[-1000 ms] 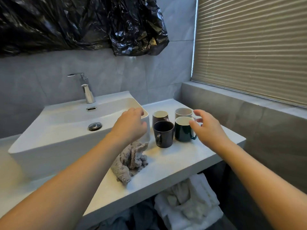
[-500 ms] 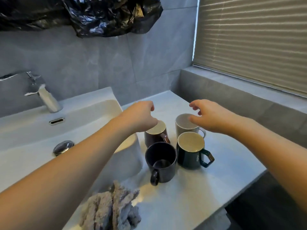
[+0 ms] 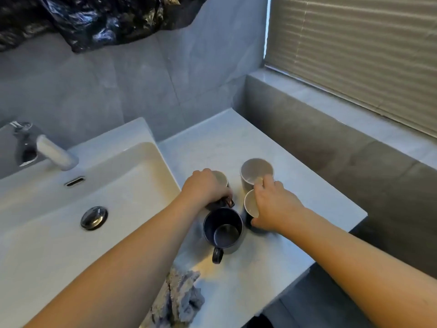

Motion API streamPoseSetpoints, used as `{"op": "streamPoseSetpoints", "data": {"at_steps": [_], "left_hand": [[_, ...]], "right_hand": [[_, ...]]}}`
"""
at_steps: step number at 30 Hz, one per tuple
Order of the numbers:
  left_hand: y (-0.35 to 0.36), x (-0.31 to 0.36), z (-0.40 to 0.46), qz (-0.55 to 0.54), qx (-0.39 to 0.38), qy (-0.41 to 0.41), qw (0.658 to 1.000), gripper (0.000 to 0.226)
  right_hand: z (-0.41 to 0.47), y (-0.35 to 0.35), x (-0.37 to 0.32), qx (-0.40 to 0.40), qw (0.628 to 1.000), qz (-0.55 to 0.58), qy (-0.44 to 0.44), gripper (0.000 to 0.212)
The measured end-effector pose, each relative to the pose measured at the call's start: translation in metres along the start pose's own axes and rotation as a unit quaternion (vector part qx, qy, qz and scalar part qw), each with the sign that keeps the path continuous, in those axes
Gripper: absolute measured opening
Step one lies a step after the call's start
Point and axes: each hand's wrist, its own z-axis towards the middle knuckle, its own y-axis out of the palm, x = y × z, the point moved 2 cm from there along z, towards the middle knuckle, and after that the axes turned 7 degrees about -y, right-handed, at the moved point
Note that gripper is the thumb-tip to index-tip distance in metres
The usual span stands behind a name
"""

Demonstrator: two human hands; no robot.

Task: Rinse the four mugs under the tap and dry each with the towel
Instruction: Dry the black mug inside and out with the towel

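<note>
Both hands have been lowered onto mugs. The brown mug (image 3: pixel 222 179) is gripped by the left hand (image 3: pixel 204 187), the green mug (image 3: pixel 251 205) by the right hand (image 3: pixel 275 204), mid-frame on the tabletop (image 3: pixel 307 233). One mug should be lifted straight up, so the others are not knocked.

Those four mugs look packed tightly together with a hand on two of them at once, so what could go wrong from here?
The left hand grips the brown mug and the right hand grips the green mug. Lifting both at once could knock the dark mug or the grey mug, which stand close beside them. The brown mug stands near the sink, so it might clip the rim on its way over.
</note>
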Motion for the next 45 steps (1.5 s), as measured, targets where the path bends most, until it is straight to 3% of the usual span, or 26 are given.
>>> {"op": "streamPoseSetpoints", "data": {"at_steps": [3,5,17,27,38,45], "left_hand": [[0.009,-0.002,0.011,-0.041,0.017,-0.046,0.998,0.078],[0.011,0.0,0.016,-0.049,0.018,-0.055,0.997,0.084],[0.02,-0.003,0.027,-0.078,0.035,-0.054,0.995,0.072],[0.016,-0.014,0.032,-0.065,0.064,-0.028,0.995,0.067],[-0.046,-0.03,0.034,-0.092,0.087,-0.014,0.992,0.056],[-0.084,-0.041,0.075,-0.087,0.093,-0.05,0.991,0.055]], "right_hand": [[0.003,0.002,0.0,-0.025,1.0,0.0,-0.008,0.073],[0.005,0.002,0.001,-0.023,1.0,-0.002,-0.014,0.071],[0.017,0.018,0.009,-0.041,0.997,0.062,-0.022,0.088],[0.009,0.002,0.009,-0.036,0.995,0.091,-0.021,0.088],[0.013,-0.088,0.003,-0.048,0.997,0.063,-0.005,0.078],[0.073,-0.165,0.0,-0.028,0.993,0.101,-0.044,0.072]]}}
